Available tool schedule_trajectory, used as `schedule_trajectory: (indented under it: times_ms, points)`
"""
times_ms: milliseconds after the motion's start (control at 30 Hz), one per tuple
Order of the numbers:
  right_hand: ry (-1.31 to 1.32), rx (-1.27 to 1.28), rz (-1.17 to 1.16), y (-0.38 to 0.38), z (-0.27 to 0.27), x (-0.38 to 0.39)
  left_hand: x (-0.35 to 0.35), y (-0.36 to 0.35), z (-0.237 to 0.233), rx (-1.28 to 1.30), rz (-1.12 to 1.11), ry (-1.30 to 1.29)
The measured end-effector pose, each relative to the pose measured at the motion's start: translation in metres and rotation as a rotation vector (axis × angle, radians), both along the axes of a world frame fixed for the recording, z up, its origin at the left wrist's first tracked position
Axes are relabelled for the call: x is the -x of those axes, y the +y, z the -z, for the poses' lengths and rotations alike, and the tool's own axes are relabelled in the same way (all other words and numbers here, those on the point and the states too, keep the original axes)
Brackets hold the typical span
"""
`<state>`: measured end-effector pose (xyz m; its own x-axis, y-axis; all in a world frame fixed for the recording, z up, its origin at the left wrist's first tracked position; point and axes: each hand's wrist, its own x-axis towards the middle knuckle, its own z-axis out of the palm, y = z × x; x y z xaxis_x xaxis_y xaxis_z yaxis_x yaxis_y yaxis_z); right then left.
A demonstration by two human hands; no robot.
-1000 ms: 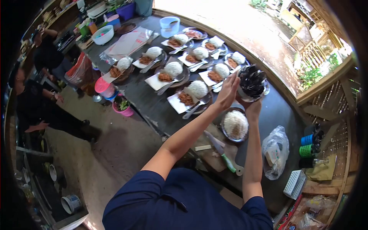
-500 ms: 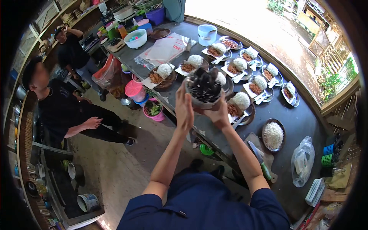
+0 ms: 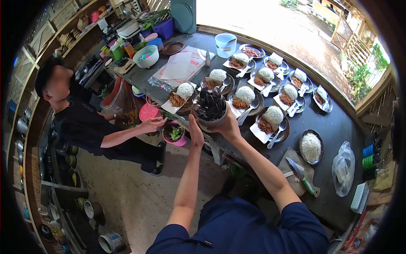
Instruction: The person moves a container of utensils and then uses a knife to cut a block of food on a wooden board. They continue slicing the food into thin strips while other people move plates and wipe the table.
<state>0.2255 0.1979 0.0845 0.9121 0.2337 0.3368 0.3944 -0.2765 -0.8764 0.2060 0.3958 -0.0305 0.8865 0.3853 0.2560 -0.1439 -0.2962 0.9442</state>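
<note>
Between my two hands is a round greyish container (image 3: 210,122) packed with dark, shiny cutlery (image 3: 211,104), apparently spoons. My right hand (image 3: 227,126) wraps its right side. My left hand (image 3: 196,133) presses along the left side, fingers pointing away from me and the thumb side toward the container. It is held above the table's near edge. Just beyond it lies a plate with a mound of rice (image 3: 244,95), shredded brown food and a spoon. To its left, another rice mound (image 3: 185,90) sits on paper over a brown plate.
Several more rice plates (image 3: 289,92) cover the dark table (image 3: 270,169). Right of them are a bowl of rice (image 3: 311,147), a green-handled knife (image 3: 303,175) on a cutting board and a plastic bag (image 3: 343,169). A person in black (image 3: 84,122) stands at left, one hand extended.
The container and my hands have moved slightly left and nearer to me. The person in black has come closer, reaching toward the table. The person behind is now mostly hidden.
</note>
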Motion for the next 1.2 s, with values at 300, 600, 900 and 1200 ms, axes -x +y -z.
schedule_trajectory:
  times_ms: [300, 600, 900, 1200]
  points:
    - [-0.102, 0.034, 0.21, -0.011, 0.032, 0.013, -0.009, -0.04, -0.058, 0.777, 0.299, -0.161]
    - [-0.145, 0.046, 0.701, -0.221, -0.004, 0.158, 0.129, -0.187, -0.075, -0.167, -0.038, -0.297]
    - [-0.036, 0.464, 0.836, -0.394, 0.044, 0.301, 0.192, -0.326, -0.072, -0.519, 0.639, -0.278]
    - [-0.18, 0.581, 0.691, -0.417, 0.057, 0.302, 0.194, -0.376, -0.062, -0.688, 0.673, -0.204]
